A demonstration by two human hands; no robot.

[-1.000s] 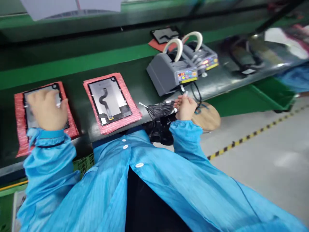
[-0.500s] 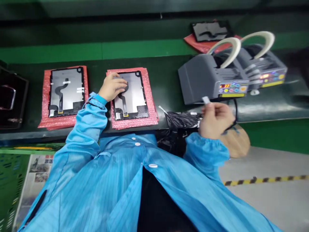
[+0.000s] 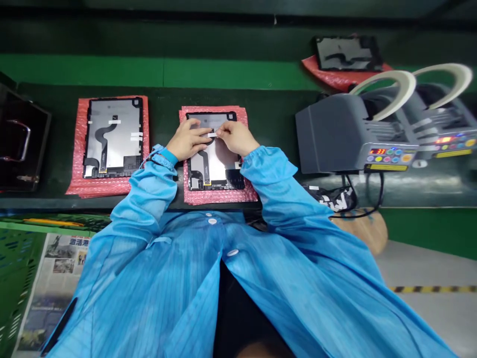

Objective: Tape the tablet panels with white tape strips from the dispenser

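Observation:
A tablet panel (image 3: 216,166) with a black flex cable lies face down on a pink bubble-wrap sheet (image 3: 219,194) in front of me. My left hand (image 3: 186,140) rests on the panel's upper part, fingers pressing down. My right hand (image 3: 234,136) pinches a small white tape strip (image 3: 212,134) over the cable, between the two hands. A second panel (image 3: 112,136), with white tape strips on it, lies on its own pink sheet to the left, untouched.
Two grey tape dispensers (image 3: 357,134) with white tape rolls stand at the right, cables hanging below. Another panel on a red sheet (image 3: 345,59) lies at the back right. A black tray (image 3: 18,139) sits far left. A newspaper (image 3: 55,278) lies low left.
My right hand has carried a tape strip from the dispenser to the centre panel. My left hand, earlier on the left panel, shifted to the centre one and stays there.

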